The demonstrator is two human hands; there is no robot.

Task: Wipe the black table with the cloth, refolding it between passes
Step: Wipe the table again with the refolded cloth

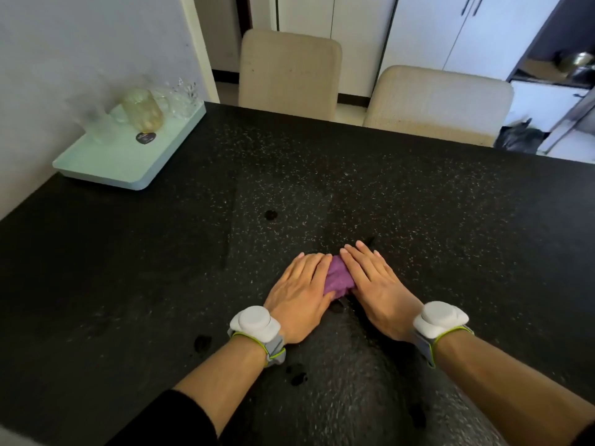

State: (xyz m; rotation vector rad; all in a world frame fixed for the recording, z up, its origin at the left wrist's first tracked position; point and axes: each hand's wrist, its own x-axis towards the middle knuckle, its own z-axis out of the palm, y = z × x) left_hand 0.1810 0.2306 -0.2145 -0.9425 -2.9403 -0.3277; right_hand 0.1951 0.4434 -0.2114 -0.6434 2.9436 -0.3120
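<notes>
A small purple cloth point(338, 278) lies bunched on the black speckled table point(322, 188), near its middle front. My left hand point(301, 292) rests flat on the cloth's left side, fingers together and stretched out. My right hand point(373, 281) presses flat on its right side, fingers extended toward the far edge. Only a narrow strip of cloth shows between the two hands; the rest is hidden under the palms. A wet streak runs from the cloth back toward me.
A pale green tray point(96, 169) with a yellowish glass jar point(143, 109) and clear glasses sits at the far left corner against the wall. Two beige chairs point(289, 72) stand behind the far edge. Dark wet spots point(202, 342) dot the table near my left forearm.
</notes>
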